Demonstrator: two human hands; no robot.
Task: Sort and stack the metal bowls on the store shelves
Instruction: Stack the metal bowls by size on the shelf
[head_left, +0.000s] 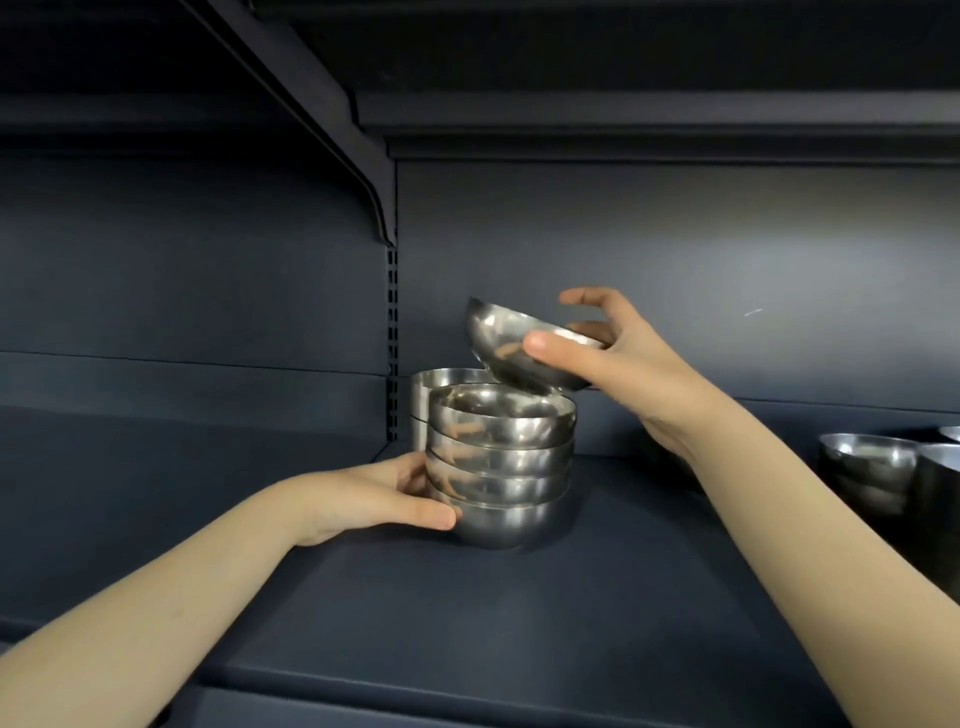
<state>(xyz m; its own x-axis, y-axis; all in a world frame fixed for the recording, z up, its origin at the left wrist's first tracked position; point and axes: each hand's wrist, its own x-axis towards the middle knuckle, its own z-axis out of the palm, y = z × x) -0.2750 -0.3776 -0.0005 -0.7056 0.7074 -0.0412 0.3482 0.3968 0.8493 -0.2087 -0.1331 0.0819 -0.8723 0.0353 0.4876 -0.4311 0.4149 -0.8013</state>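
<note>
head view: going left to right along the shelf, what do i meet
left hand → bowl stack → right hand gripping a bowl → loose bowls at the right edge

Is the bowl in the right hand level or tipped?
Tipped: the bowl slopes rim-down toward the right hand, above the stack.

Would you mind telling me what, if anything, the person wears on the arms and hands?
Nothing visible. The left hand and the right hand are bare, with no gloves or rings. The left forearm and the right forearm are bare too: no sleeve, watch or bracelet in view. The upper arms are out of frame.
</note>
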